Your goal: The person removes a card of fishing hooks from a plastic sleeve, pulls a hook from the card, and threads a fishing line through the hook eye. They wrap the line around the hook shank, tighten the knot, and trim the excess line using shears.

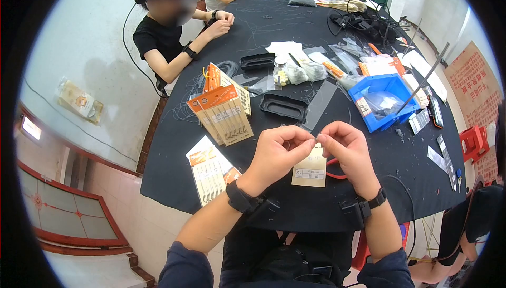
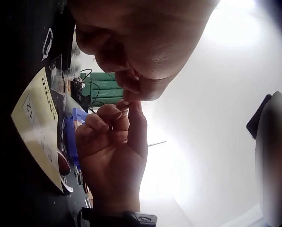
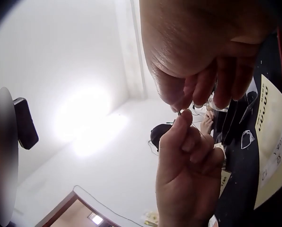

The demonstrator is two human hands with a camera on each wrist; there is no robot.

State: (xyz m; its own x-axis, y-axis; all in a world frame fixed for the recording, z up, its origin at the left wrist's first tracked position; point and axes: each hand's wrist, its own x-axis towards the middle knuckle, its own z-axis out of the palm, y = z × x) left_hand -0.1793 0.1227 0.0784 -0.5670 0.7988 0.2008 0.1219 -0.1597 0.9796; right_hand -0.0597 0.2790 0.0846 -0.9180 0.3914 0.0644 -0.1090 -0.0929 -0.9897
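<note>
In the head view my left hand [image 1: 279, 153] and right hand [image 1: 348, 148] meet fingertip to fingertip over the near side of the table. Between them they pinch a tiny dark thing [image 3: 179, 112], mostly hidden by the fingertips; its kind I cannot tell. Under the hands lies a cream card [image 1: 309, 174] with a white label and a row of notches along one edge. Beside it, partly behind the right hand, shows a red curved handle [image 1: 335, 169]. Orange-topped fishing hook packets [image 1: 225, 114] stand left of my left hand, and another packet [image 1: 208, 174] lies nearer.
A blue bin [image 1: 379, 98] with clear bags stands to the right, a thin rod leaning across it. Black trays [image 1: 284, 108], a small jar [image 1: 281, 72] and plastic sleeves lie beyond the hands. Across the black-covered table [image 1: 253, 30] another person works at the left edge.
</note>
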